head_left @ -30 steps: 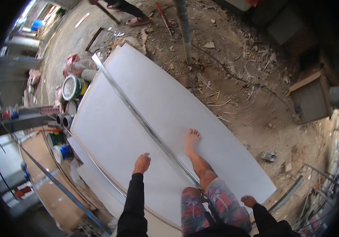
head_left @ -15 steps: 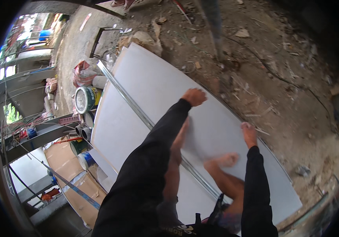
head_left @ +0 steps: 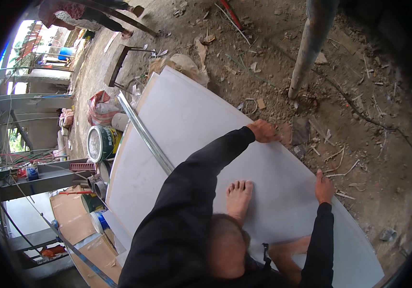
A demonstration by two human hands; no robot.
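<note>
White flat panel perhaps risked cracking under your weight; whether left hand or right hand fingers clamped it was unclear.

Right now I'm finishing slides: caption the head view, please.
Left hand and right hand at the edge of a white board, bare feet and metal strip on it.

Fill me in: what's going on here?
A person has both bare feet on a large white sheet. The left hand and right hand are both at its right-hand edge, the left farther forward; whether they grip it is unclear. A shiny metal strip lies on the sheet's left side, partly hidden by the black left sleeve. Buckets stand beyond the left edge, and another person is in the background.
</note>
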